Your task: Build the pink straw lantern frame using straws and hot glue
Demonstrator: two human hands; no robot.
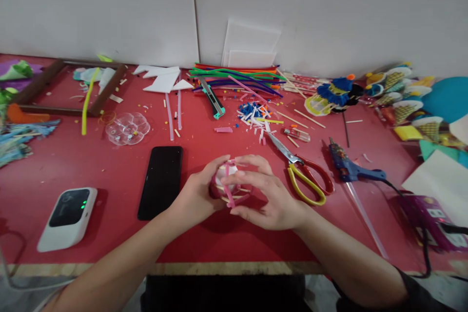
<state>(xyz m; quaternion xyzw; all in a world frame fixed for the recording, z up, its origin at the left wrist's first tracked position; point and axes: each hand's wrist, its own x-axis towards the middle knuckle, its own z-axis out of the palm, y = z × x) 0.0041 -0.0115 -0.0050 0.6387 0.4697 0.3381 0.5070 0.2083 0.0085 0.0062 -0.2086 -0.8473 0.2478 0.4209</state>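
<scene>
Pink craft frame [230,197] between left hand [199,191] and right hand [275,200]

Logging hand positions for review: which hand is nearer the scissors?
Right. The right hand is just left of the scissors; the left hand is farther left, near the black phone.

On the left, a black phone [161,183] and white box [68,219] lie near; a brown frame [109,90] lies far.
</scene>
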